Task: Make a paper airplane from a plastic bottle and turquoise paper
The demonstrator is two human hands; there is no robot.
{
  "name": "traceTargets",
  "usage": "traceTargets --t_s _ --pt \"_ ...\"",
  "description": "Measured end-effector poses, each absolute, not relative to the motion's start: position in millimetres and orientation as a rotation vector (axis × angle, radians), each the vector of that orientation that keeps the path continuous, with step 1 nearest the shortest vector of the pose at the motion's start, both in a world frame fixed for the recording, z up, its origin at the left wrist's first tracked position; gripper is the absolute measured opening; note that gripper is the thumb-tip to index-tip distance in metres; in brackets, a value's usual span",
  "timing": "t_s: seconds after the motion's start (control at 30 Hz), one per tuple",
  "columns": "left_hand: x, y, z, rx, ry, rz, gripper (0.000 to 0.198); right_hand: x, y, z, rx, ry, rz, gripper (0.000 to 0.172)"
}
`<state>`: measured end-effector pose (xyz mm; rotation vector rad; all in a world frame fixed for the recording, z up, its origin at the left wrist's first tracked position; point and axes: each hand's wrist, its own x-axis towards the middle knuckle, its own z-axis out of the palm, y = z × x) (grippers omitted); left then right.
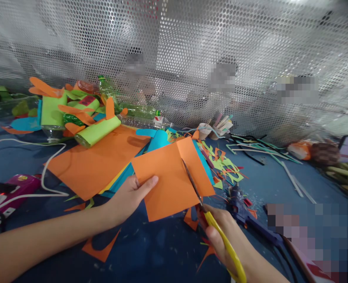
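My left hand (135,196) pinches the left edge of an orange sheet of paper (164,181), thumb on top. In my right hand (221,228) are yellow-handled scissors (221,236), their blades lying along a cut through the sheet. Right of the blades an orange strip (195,169) angles away from the larger part, still joined near the top. Behind the sheet lie a larger orange sheet (103,165) and some blue paper (159,139). Orange offcuts (103,249) are scattered below on the blue table.
Paper-wrapped bottles (98,131) are heaped at the back left. A purple power strip (17,192) with a white cable sits at left. A dark blue glue gun (253,222) lies close to my right hand. Paper scraps (227,169) and a cup of markers (221,127) stand beyond.
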<state>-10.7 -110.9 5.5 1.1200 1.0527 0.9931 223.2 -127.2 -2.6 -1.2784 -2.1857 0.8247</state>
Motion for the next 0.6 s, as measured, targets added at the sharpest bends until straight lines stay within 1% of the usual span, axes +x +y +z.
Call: traceTargets --t_s 0.33,0.6 --pt "-9.9 -110.3 1.0 1.027 0.951 1.035 0.038 226.4 -126.0 -8.0 -1.284 -2.153 0.901 0.063" --pt "-10.7 -108.4 -1.2 1.004 0.921 1.048 0.038 228.6 -123.8 -10.3 -1.282 -2.179 0.893 0.063"
